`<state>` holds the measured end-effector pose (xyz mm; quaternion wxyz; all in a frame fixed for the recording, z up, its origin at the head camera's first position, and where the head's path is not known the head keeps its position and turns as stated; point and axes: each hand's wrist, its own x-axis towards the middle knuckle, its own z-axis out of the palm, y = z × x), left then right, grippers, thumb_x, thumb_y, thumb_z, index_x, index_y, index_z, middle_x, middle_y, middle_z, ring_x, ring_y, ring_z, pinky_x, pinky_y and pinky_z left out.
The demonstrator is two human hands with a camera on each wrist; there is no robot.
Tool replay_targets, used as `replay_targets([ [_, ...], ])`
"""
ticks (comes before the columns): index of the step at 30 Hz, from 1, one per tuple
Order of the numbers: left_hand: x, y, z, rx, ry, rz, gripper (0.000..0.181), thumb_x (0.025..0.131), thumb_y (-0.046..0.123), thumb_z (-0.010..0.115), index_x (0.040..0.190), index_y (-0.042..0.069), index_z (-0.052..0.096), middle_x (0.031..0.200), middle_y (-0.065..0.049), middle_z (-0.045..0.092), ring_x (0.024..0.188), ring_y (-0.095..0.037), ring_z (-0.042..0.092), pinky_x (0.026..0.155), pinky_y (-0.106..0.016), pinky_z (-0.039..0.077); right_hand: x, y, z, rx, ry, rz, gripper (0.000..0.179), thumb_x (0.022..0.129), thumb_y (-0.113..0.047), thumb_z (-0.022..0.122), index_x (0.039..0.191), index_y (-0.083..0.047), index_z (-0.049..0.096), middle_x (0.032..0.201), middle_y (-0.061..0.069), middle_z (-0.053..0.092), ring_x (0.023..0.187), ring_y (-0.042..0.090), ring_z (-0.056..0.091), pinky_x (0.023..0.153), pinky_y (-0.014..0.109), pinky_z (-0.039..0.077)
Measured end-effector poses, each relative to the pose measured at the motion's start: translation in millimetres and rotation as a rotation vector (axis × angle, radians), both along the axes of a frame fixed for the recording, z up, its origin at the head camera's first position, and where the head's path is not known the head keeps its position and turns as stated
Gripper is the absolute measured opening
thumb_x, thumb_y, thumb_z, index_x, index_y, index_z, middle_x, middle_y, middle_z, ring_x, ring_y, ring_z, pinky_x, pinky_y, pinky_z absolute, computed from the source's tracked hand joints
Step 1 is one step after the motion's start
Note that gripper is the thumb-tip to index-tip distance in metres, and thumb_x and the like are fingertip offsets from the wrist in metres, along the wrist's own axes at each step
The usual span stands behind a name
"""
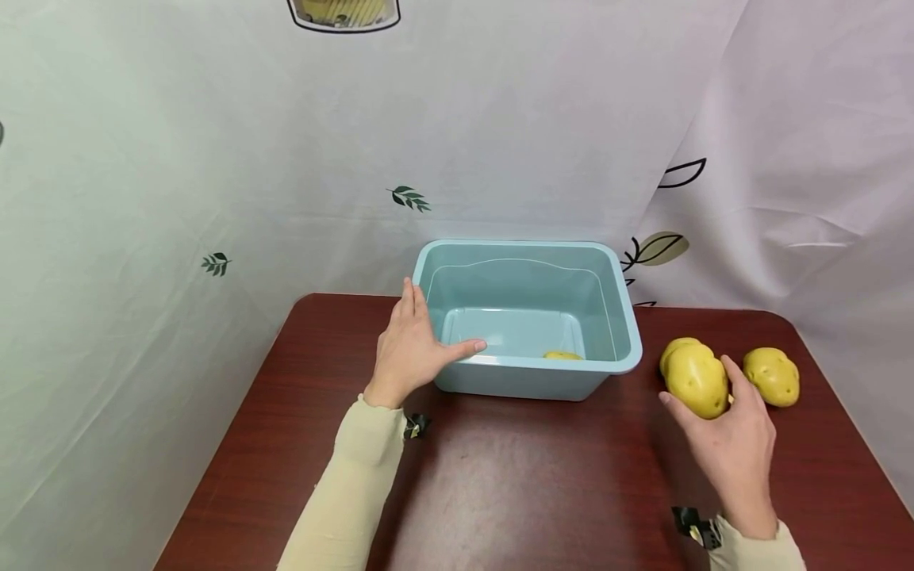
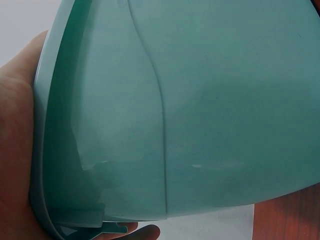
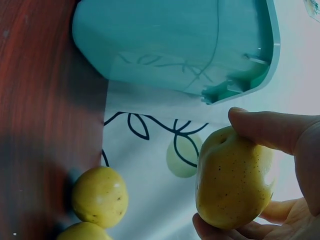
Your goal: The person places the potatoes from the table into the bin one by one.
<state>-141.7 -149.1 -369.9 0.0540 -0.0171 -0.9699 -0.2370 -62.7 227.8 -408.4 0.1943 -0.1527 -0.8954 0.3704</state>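
My right hand (image 1: 739,448) pinches a yellow potato (image 1: 698,382) between thumb and fingers, off the table and right of a light blue plastic bin (image 1: 521,374). In the right wrist view the held potato (image 3: 232,177) shows dark specks. Behind it, partly covered in the head view, is a second potato (image 1: 673,347); a third potato (image 1: 773,377) lies farther right. Inside the bin, mostly hidden by the front wall, one more potato (image 1: 562,355) shows its top. My left hand (image 1: 408,353) spans the bin's front left corner, fingers straight along the left side, thumb stretched over the front rim.
The dark red wooden table (image 1: 514,484) carries everything. Close behind the bin hangs a white cloth (image 1: 521,143) with leaf prints, which continues along the left and right sides.
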Motion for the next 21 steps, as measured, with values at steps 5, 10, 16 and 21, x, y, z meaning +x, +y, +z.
replay_targets([
  [5,0.0,-0.5,-0.8,0.006,0.003,0.000,0.140,0.064,0.093,0.058,0.158,-0.004,0.018,0.168,-0.014,0.004,0.150,-0.031,0.023,0.091,-0.057,0.049,-3.4,-1,5.2,0.011,0.019,0.016,0.091,0.074,-0.021,0.087,0.152,-0.005,0.043,0.142,0.029,0.050,0.125,0.049,0.047,0.100,0.064,0.034],
  [10,-0.2,-0.7,-0.9,0.013,-0.003,-0.004,0.141,0.064,0.094,0.057,0.159,-0.003,0.016,0.169,-0.013,0.002,0.151,-0.031,0.021,0.093,-0.058,0.048,-6.5,-3,10.1,0.013,0.027,0.026,0.091,0.075,-0.022,0.088,0.152,-0.006,0.043,0.143,0.028,0.050,0.126,0.049,0.047,0.101,0.065,0.033],
  [16,-0.2,-1.0,-1.2,0.010,-0.007,-0.001,0.142,0.063,0.095,0.056,0.159,-0.002,0.016,0.169,-0.012,0.002,0.151,-0.031,0.020,0.093,-0.058,0.048,-10.2,-7,15.1,0.017,0.041,0.034,0.091,0.075,-0.021,0.087,0.153,-0.005,0.042,0.143,0.028,0.051,0.127,0.048,0.047,0.102,0.064,0.033],
  [21,0.1,-1.3,-1.2,0.011,-0.004,-0.001,0.142,0.064,0.094,0.057,0.159,-0.003,0.016,0.169,-0.012,0.002,0.151,-0.031,0.020,0.093,-0.057,0.048,-12.3,-10,18.1,0.021,0.055,0.044,0.091,0.075,-0.021,0.087,0.152,-0.004,0.042,0.143,0.028,0.050,0.127,0.048,0.047,0.103,0.064,0.032],
])
